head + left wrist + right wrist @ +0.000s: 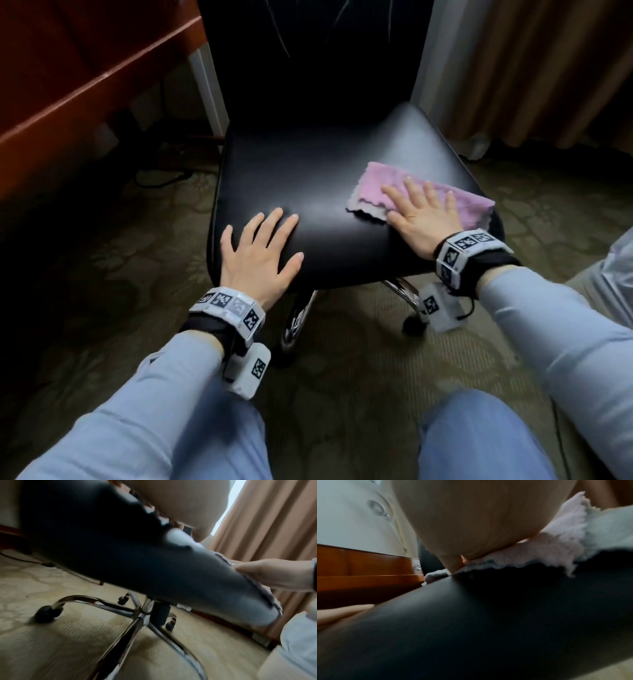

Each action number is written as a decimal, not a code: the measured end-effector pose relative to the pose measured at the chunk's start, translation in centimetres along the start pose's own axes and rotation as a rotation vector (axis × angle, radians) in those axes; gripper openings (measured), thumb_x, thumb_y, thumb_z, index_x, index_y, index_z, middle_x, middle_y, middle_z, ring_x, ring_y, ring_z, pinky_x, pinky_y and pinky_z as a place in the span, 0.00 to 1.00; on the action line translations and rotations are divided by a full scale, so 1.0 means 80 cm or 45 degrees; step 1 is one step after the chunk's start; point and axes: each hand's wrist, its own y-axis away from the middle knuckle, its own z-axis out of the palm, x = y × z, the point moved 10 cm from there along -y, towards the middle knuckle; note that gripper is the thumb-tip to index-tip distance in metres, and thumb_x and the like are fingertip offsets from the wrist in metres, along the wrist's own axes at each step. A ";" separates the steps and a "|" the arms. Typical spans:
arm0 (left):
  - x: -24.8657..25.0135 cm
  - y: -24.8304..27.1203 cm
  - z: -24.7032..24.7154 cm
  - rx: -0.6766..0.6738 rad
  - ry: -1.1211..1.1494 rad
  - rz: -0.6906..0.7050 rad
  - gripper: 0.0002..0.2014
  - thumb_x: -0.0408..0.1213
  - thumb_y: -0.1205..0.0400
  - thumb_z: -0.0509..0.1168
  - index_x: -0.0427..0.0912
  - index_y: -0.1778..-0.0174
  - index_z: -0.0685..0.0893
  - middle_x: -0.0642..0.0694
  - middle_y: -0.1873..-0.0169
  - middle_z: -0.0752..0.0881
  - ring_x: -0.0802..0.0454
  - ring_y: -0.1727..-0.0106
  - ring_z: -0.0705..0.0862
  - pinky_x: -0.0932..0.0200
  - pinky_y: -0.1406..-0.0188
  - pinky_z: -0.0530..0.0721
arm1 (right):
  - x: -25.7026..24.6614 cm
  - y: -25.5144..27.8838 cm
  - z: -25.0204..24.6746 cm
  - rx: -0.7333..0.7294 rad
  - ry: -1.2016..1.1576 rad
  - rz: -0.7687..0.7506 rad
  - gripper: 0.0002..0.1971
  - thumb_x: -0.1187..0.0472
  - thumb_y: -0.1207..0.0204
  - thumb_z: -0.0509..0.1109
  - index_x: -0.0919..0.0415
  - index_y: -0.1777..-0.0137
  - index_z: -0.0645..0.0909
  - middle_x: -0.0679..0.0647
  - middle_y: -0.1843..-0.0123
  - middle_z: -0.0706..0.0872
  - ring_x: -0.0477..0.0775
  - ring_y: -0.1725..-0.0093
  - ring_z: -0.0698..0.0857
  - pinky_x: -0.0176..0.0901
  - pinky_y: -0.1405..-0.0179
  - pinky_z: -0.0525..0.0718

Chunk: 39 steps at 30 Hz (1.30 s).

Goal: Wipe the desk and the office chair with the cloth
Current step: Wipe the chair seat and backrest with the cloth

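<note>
right hand [423,219] flat on cloth [472,205], seemingly pressing

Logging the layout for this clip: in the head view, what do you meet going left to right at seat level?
Reddish-brown wooden desk → left hand flat on the black leather office chair seat → right hand pressing the pink fleecy cloth → tan curtain.

Likely a hotel room or home office: patterned carpet [342,359], floor-length tan curtains [534,68], reddish wooden desk [68,85], black office chair [325,178].
</note>
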 end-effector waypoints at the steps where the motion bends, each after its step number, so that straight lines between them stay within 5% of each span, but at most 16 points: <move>1: 0.002 0.005 0.003 -0.003 0.000 0.001 0.34 0.65 0.17 0.46 0.60 0.14 0.57 0.54 0.14 0.60 0.48 0.15 0.59 0.32 0.19 0.54 | 0.014 -0.001 -0.002 0.012 -0.008 0.069 0.28 0.40 0.14 0.44 0.32 0.16 0.43 0.49 0.11 0.39 0.60 0.13 0.40 0.70 0.18 0.36; 4: 0.025 0.010 0.007 0.001 0.031 -0.078 0.35 0.67 0.19 0.47 0.58 0.15 0.62 0.53 0.15 0.64 0.46 0.16 0.62 0.31 0.19 0.54 | -0.018 0.014 0.005 0.046 -0.016 0.087 0.28 0.40 0.14 0.43 0.35 0.15 0.41 0.52 0.12 0.36 0.62 0.13 0.38 0.72 0.19 0.34; 9: 0.059 0.018 -0.001 -0.007 0.028 -0.078 0.39 0.68 0.22 0.49 0.47 0.21 0.73 0.47 0.20 0.72 0.43 0.18 0.66 0.32 0.22 0.59 | -0.137 0.053 0.040 0.030 0.066 -0.280 0.32 0.36 0.22 0.30 0.34 0.16 0.35 0.50 0.13 0.30 0.60 0.15 0.30 0.72 0.21 0.29; 13: 0.051 0.020 -0.012 0.011 0.010 0.180 0.41 0.69 0.21 0.49 0.48 0.15 0.65 0.51 0.16 0.65 0.50 0.16 0.63 0.41 0.20 0.61 | -0.077 0.028 0.021 0.060 0.000 -0.190 0.28 0.40 0.14 0.44 0.30 0.17 0.40 0.45 0.12 0.35 0.56 0.14 0.35 0.68 0.19 0.32; 16: 0.044 0.024 -0.004 -0.022 0.020 0.203 0.42 0.68 0.21 0.51 0.50 0.13 0.60 0.53 0.14 0.60 0.50 0.14 0.60 0.40 0.16 0.55 | -0.031 0.011 0.007 0.034 -0.075 -0.003 0.27 0.41 0.14 0.46 0.32 0.16 0.44 0.47 0.12 0.37 0.58 0.13 0.37 0.70 0.19 0.34; 20: 0.051 0.023 -0.004 0.029 0.076 0.093 0.41 0.68 0.21 0.51 0.50 0.15 0.64 0.53 0.15 0.64 0.50 0.16 0.63 0.40 0.17 0.57 | -0.082 0.029 0.016 0.058 -0.047 -0.128 0.28 0.41 0.14 0.46 0.33 0.16 0.42 0.49 0.12 0.35 0.60 0.14 0.35 0.71 0.20 0.32; 27: 0.043 0.023 -0.017 0.198 0.280 0.178 0.43 0.64 0.26 0.62 0.47 0.16 0.67 0.51 0.15 0.62 0.48 0.14 0.59 0.37 0.15 0.49 | -0.093 0.036 0.019 0.132 -0.045 -0.195 0.29 0.38 0.16 0.48 0.29 0.17 0.42 0.46 0.12 0.38 0.56 0.13 0.38 0.69 0.18 0.34; 28: 0.028 0.025 -0.019 0.271 0.392 0.072 0.43 0.62 0.26 0.64 0.46 0.16 0.66 0.49 0.14 0.60 0.47 0.13 0.56 0.37 0.15 0.46 | -0.093 0.036 0.020 0.144 -0.041 -0.190 0.29 0.38 0.16 0.48 0.30 0.17 0.43 0.46 0.12 0.38 0.56 0.13 0.38 0.69 0.18 0.34; 30: -0.030 0.032 -0.009 0.349 0.736 -0.408 0.48 0.62 0.27 0.69 0.43 0.15 0.61 0.43 0.13 0.55 0.44 0.12 0.52 0.38 0.15 0.45 | -0.094 0.036 0.022 0.181 -0.036 -0.166 0.29 0.38 0.16 0.48 0.30 0.16 0.44 0.46 0.11 0.39 0.57 0.13 0.39 0.69 0.18 0.33; 33: -0.076 0.050 0.058 0.094 1.521 -1.174 0.59 0.62 0.29 0.77 0.47 0.12 0.47 0.41 0.15 0.59 0.41 0.16 0.62 0.41 0.17 0.61 | -0.096 0.032 0.022 0.223 -0.042 -0.121 0.28 0.38 0.16 0.47 0.31 0.16 0.45 0.47 0.11 0.41 0.58 0.13 0.40 0.69 0.18 0.33; 36: -0.068 0.038 0.096 -0.013 2.095 -1.341 0.50 0.54 0.32 0.82 0.52 0.17 0.63 0.46 0.28 0.82 0.43 0.36 0.87 0.41 0.37 0.85 | -0.096 0.026 0.021 0.236 -0.065 -0.098 0.28 0.38 0.16 0.46 0.31 0.16 0.46 0.47 0.11 0.41 0.58 0.13 0.40 0.70 0.19 0.34; 39: -0.066 0.030 0.108 -0.002 2.166 -1.298 0.39 0.47 0.32 0.83 0.54 0.26 0.74 0.48 0.40 0.89 0.46 0.47 0.92 0.39 0.44 0.89 | -0.095 0.025 0.023 0.244 -0.063 -0.095 0.28 0.38 0.16 0.46 0.31 0.16 0.46 0.47 0.11 0.41 0.59 0.13 0.40 0.71 0.19 0.34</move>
